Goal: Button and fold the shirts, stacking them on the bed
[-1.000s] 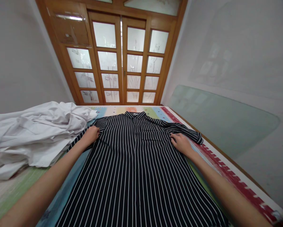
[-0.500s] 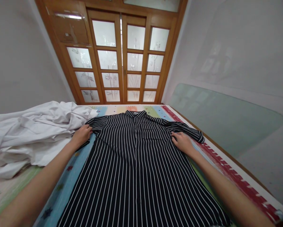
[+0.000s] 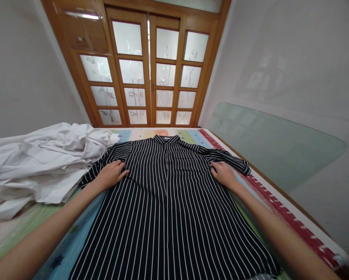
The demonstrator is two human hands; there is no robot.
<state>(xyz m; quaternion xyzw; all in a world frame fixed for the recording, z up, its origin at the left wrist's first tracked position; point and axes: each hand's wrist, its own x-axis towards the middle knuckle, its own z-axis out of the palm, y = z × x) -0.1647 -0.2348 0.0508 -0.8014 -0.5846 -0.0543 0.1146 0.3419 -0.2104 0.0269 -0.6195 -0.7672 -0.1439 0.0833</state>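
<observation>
A black short-sleeved shirt (image 3: pixel 165 202) with white stripes lies spread front side up, its collar at the far end. My left hand (image 3: pixel 113 174) rests on the shirt below the left-hand sleeve, thumb apart from the fingers. That sleeve stretches out past my wrist, partly hidden by the hand. On the other side, my right hand (image 3: pixel 222 173) touches the shirt's edge just under the right-hand sleeve (image 3: pixel 229 158). Its fingers are slightly bent and apart, laid on the cloth.
A crumpled heap of white cloth (image 3: pixel 46 163) lies at the left, close to the left-hand sleeve. Under everything is a colourful patterned bed cover (image 3: pixel 57 243). Wooden doors with glass panes (image 3: pixel 149 77) stand beyond, and a wall (image 3: pixel 293 70) runs along the right.
My left hand has let go of the left-hand sleeve and moved right onto the shirt. The sleeve now lies spread outward. My right hand has stayed in nearly the same place.
</observation>
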